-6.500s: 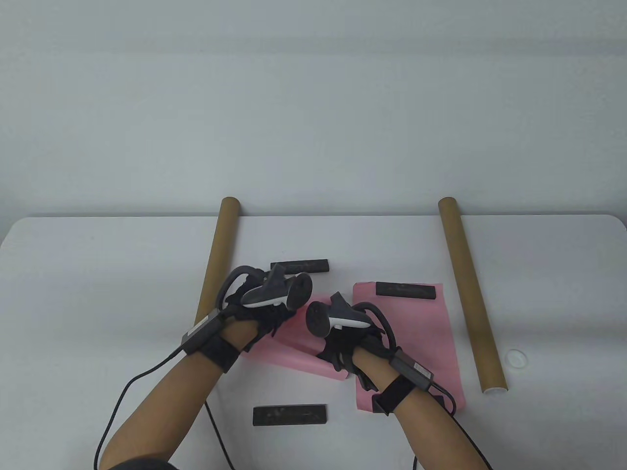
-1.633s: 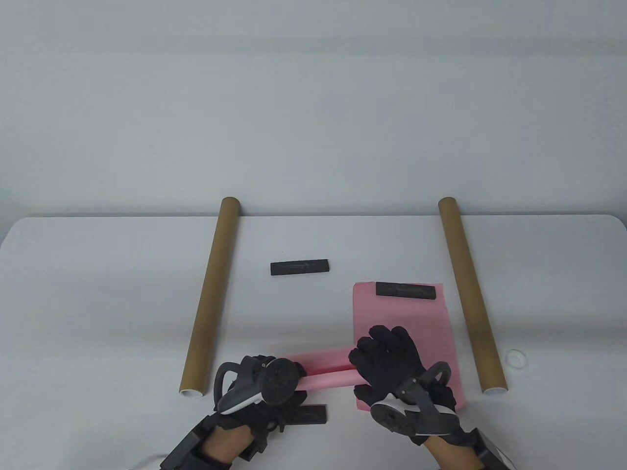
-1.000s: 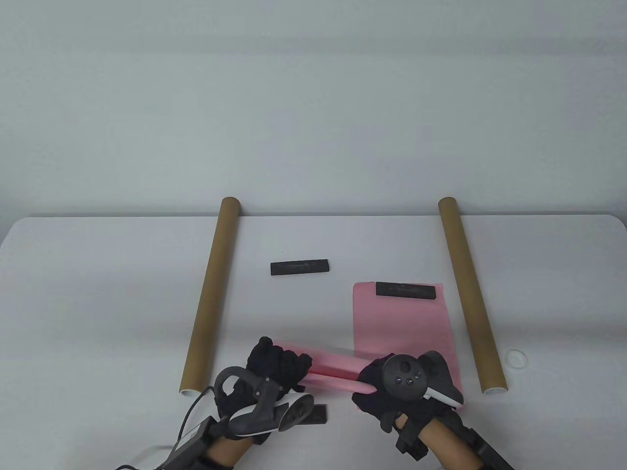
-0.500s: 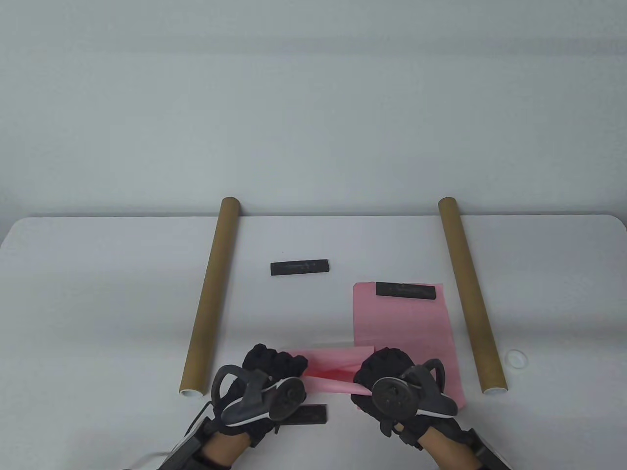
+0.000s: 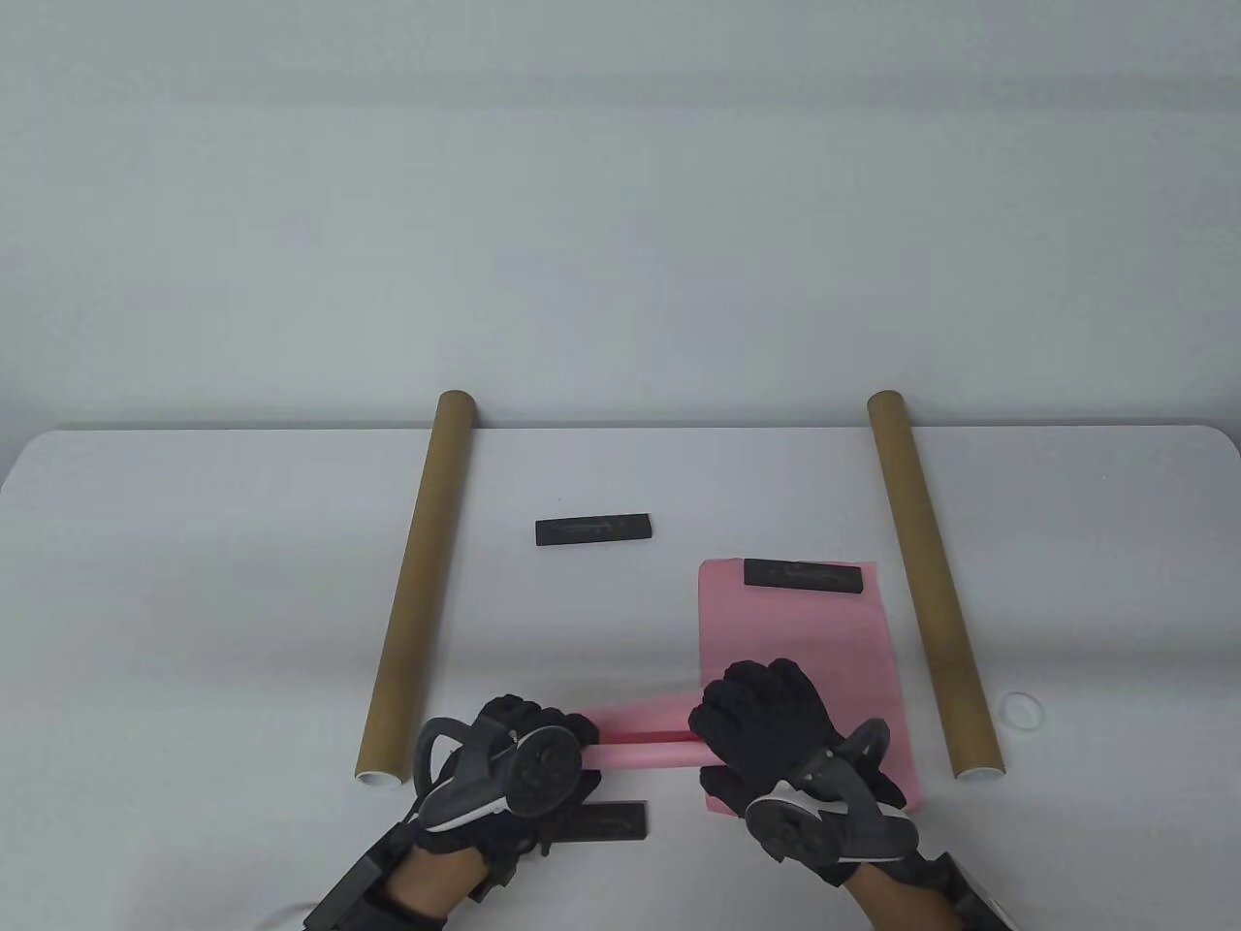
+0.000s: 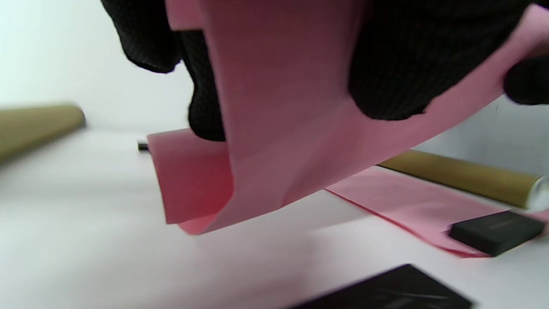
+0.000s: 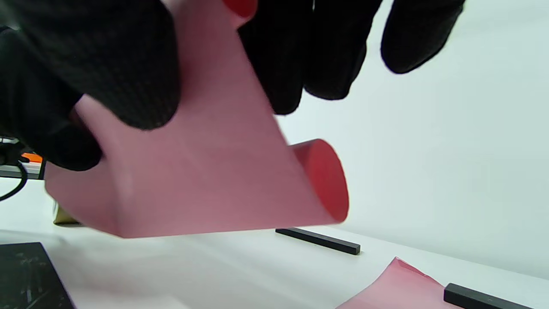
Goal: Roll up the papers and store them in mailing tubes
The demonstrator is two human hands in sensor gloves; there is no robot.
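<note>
A pink paper roll [image 5: 640,740] is held above the table near the front edge, loosely rolled. My left hand [image 5: 519,752] grips its left end, and the paper hangs from those fingers in the left wrist view [image 6: 279,141]. My right hand [image 5: 766,732] grips its right end, with the roll's open end in the right wrist view [image 7: 214,189]. A second pink sheet [image 5: 795,640] lies flat on the table under my right hand, with a black bar weight [image 5: 803,576] on its far edge. Two brown mailing tubes lie on the table, a left tube [image 5: 417,592] and a right tube [image 5: 931,582].
A black bar weight [image 5: 593,529] lies mid-table and another [image 5: 606,822] lies at the front by my left hand. A white tube cap [image 5: 1020,710] sits right of the right tube. The table's [image 5: 194,582] far edge meets a pale wall.
Over the last second both hands have turned on the roll's ends, winding the pink paper tighter. The roll has stayed near the front edge. The tubes, weights and flat sheet have not moved.
</note>
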